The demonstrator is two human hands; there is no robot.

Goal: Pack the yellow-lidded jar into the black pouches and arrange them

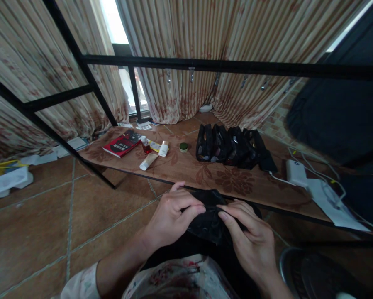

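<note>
Over my lap lies a soft black fabric piece, creased and dark; whether it is a pouch or a garment I cannot make out. My left hand pinches its upper edge between thumb and forefinger. A short way to the right, my right hand pinches the same edge, thumb against fingers. The two hands are close together but apart. Just beyond them, on the low cloth-covered bench, stands a row of black pouches with open tops and small things inside.
On the bench lie a red book, a bottle of red liquid, a white tube, a white bottle and a round green-lidded jar. A white power bank with cables sits right. A black metal frame crosses above.
</note>
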